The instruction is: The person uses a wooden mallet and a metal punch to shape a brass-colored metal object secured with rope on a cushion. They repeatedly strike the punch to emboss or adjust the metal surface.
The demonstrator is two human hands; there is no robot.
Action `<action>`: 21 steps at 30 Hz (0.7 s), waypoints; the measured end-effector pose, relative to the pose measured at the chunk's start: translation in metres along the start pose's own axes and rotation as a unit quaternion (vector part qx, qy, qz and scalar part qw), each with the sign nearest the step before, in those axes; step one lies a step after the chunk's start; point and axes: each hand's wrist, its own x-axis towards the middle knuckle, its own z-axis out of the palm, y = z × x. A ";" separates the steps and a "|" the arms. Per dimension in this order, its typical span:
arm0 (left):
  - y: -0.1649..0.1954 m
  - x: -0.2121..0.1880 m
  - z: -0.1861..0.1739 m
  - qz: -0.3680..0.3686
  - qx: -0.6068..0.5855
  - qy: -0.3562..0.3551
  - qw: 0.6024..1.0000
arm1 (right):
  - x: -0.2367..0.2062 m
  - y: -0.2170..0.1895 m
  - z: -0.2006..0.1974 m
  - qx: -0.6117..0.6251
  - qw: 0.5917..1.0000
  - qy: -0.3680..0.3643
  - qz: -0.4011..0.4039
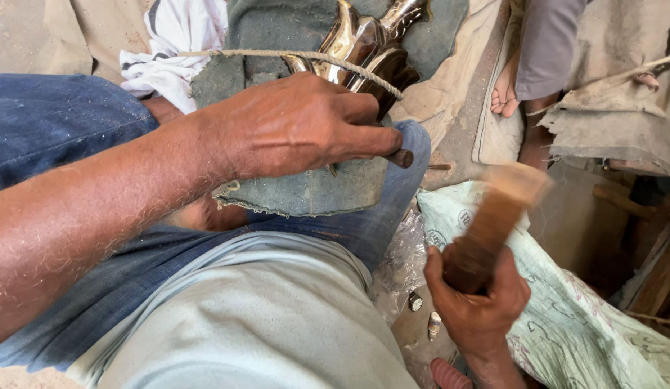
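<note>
The left hand (299, 126) is closed around a thin dark punch (401, 158), whose blunt end sticks out past the thumb and forefinger; the working tip is hidden under the hand. The fist rests low on the work, which looks like a way to steady the tool. The right hand (479, 302) grips a wooden mallet (493, 223) by its lower end. The block is blurred with motion, raised off to the right and well apart from the punch.

The workpiece is a shiny brass casting (363, 43) with curved, flaring lobes, polished enough to mirror its surroundings. It lies on a thick grey-green felt pad (313, 191) with frayed edges, spread over the person's knee; the pad seems to cushion the metal and keep it from sliding. A coarse twisted rope (327, 59) runs taut across the casting, touching it, apparently binding it down against the leg.

The leg wears faded blue jeans (54, 122), and a pale shirt (255, 317) fills the lower middle. A white cloth with dark stripes (169, 50) lies bunched beside the pad. To the right lies a printed woven sack (579, 324), with crinkled clear plastic (403, 259) near it. Another person's bare foot (505, 90) rests on the floor at the top right.
</note>
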 end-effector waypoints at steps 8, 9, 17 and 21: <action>-0.004 0.006 -0.003 0.011 -0.020 0.014 1.000 | -0.006 0.006 0.005 0.164 0.984 0.048 0.043; -0.004 0.006 -0.002 0.005 -0.017 0.009 1.000 | -0.008 0.006 0.004 0.151 0.986 0.047 0.051; 0.001 -0.003 0.000 -0.014 -0.031 0.039 0.999 | 0.003 0.007 -0.009 0.021 0.999 -0.029 0.037; 0.002 -0.005 0.000 -0.043 -0.036 -0.010 0.998 | 0.004 0.005 -0.003 0.016 1.000 -0.007 -0.003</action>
